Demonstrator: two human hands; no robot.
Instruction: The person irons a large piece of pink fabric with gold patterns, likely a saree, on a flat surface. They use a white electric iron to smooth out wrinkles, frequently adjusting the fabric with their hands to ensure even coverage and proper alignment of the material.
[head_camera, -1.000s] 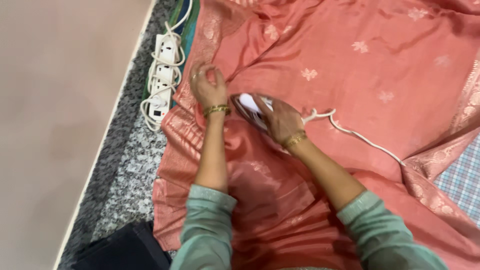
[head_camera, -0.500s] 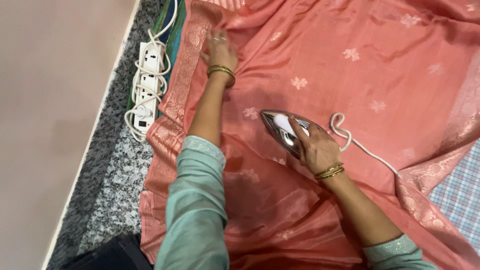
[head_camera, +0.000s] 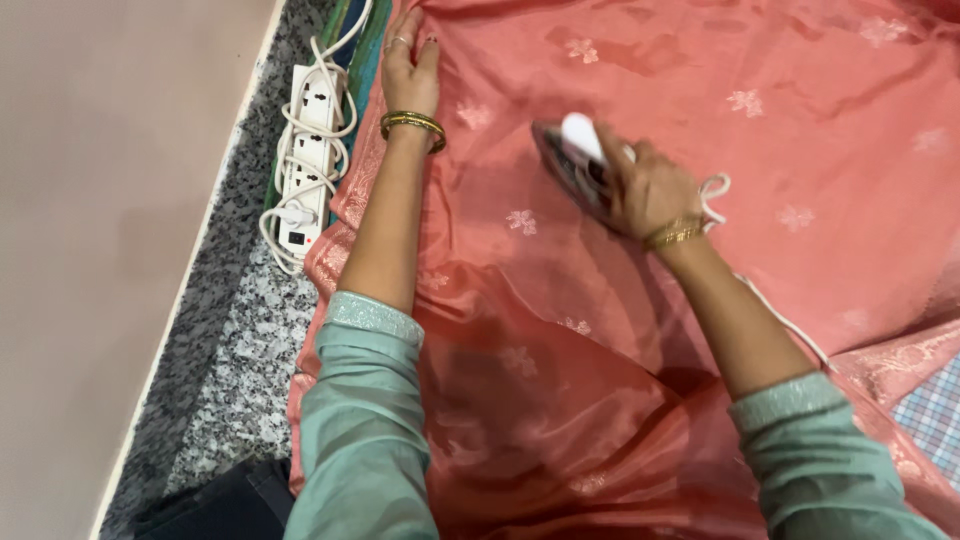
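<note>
Fingers (head_camera: 402, 45) of our left hand (head_camera: 408, 75) lie pressed together, flat on the salmon-pink cloth (head_camera: 620, 400) near its left edge, w/ gold bangles (head_camera: 413, 124) at the wrist. Our right hand (head_camera: 648, 190) wraps shut around the handle of the iron (head_camera: 572, 160), which sits soleplate-down on the cloth just right of the left forearm, its white cord (head_camera: 715, 190) trailing off to the right. We see a white power strip (head_camera: 308, 150) on the speckled grey counter (head_camera: 225, 360), just beside the cloth's left edge.
</note>
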